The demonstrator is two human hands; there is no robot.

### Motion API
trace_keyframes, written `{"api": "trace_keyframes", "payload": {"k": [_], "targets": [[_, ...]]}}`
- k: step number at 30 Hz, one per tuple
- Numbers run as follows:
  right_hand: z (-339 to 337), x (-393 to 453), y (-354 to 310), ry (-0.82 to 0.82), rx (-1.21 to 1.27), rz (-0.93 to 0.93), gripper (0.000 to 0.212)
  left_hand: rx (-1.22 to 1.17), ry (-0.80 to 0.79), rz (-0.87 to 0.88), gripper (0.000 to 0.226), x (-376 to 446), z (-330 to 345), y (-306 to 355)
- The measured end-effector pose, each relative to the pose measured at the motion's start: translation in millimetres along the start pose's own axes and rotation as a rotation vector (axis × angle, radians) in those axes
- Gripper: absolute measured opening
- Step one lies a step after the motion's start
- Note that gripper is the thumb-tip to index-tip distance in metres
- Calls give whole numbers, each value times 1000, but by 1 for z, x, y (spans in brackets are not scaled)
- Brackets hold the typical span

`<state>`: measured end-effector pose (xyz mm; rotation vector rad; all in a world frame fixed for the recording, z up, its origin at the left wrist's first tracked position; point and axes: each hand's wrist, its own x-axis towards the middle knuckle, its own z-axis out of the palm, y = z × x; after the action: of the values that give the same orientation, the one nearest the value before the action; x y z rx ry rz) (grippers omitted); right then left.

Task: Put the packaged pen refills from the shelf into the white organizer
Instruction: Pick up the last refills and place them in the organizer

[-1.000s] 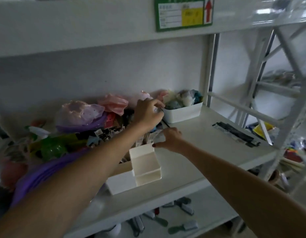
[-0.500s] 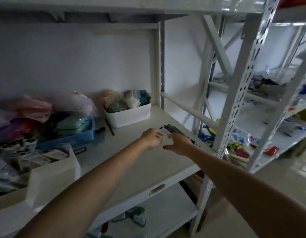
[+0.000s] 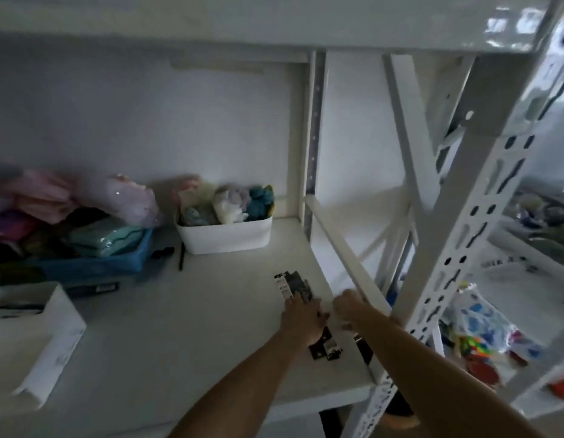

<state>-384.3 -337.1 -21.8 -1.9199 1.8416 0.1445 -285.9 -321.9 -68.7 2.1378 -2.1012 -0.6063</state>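
Several packaged pen refills (image 3: pixel 292 284), in black and white packs, lie in a row on the white shelf (image 3: pixel 185 336) near its right end. My left hand (image 3: pixel 301 320) rests on the middle of the row, its fingers curled over the packs. The ends of the packs stick out beyond the hand on both sides. My right hand (image 3: pixel 347 308) hovers just right of it with fingers curled, nothing visible in them. One more dark pack (image 3: pixel 362 346) shows under my right forearm. The white organizer (image 3: pixel 43 339) stands at the shelf's left front.
A white bin (image 3: pixel 225 237) of bundled cloth items stands at the back. A blue basket (image 3: pixel 94 267) with bagged goods sits to its left. A white diagonal brace (image 3: pixel 343 257) and a perforated upright (image 3: pixel 457 263) close off the right side, with another shelf rack beyond.
The view swung right, away from the organizer. Both hands moved from the clutter near the organizer to the refill packs at the right end of the shelf, and my left hand settled on them.
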Motion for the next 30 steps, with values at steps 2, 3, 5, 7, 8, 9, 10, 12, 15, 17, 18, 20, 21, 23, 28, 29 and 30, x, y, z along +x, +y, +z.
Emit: {"api": "trace_keyframes", "payload": {"k": [2, 3, 5, 7, 8, 9, 10, 12, 15, 17, 18, 20, 21, 23, 28, 29, 30], "targets": [[6, 15, -1, -4, 170, 67, 26, -114, 140, -90, 31, -5, 1, 6], [10, 22, -3, 46, 276, 6, 26, -170, 215, -144, 25, -9, 0, 8], [18, 30, -12, 125, 453, 23, 24, -292, 292, -260, 14, -15, -2, 8], [20, 28, -23, 55, 542, 36, 11, -421, 292, -322, 28, -20, 1, 5], [21, 28, -27, 14, 577, 51, 8, -495, 280, -330, 36, -22, 1, 4], [21, 31, -30, -17, 605, 53, 8, -564, 276, -340, 41, -23, 0, 3], [21, 30, -34, -81, 686, 56, 8, -618, 281, -358, 45, -26, -1, -1], [24, 31, -44, -171, 789, 55, 10, -710, 284, -409, 46, -34, -6, -11], [39, 19, -71, -305, 837, -6, 24, -974, 252, -448, 35, -53, -12, -36], [52, 7, -98, -344, 801, -64, 31, -1124, 315, -442, 33, -71, -19, -61], [58, 2, -111, -326, 761, -88, 32, -1174, 357, -432, 34, -79, -24, -75], [70, -6, -140, -256, 811, -113, 39, -1204, 430, -400, 38, -97, -35, -101], [76, -13, -160, -259, 919, -122, 39, -1188, 468, -389, 39, -109, -44, -116], [83, -34, -203, -256, 1116, -152, 33, -1155, 542, -351, 37, -132, -65, -147], [65, -93, -322, -206, 1300, -433, 17, -1093, 699, -160, 31, -200, -144, -225], [60, -107, -346, -181, 1313, -514, 16, -1097, 741, -146, 34, -216, -165, -243], [54, -122, -370, -147, 1334, -602, 19, -1072, 788, -124, 35, -232, -186, -261]]}}
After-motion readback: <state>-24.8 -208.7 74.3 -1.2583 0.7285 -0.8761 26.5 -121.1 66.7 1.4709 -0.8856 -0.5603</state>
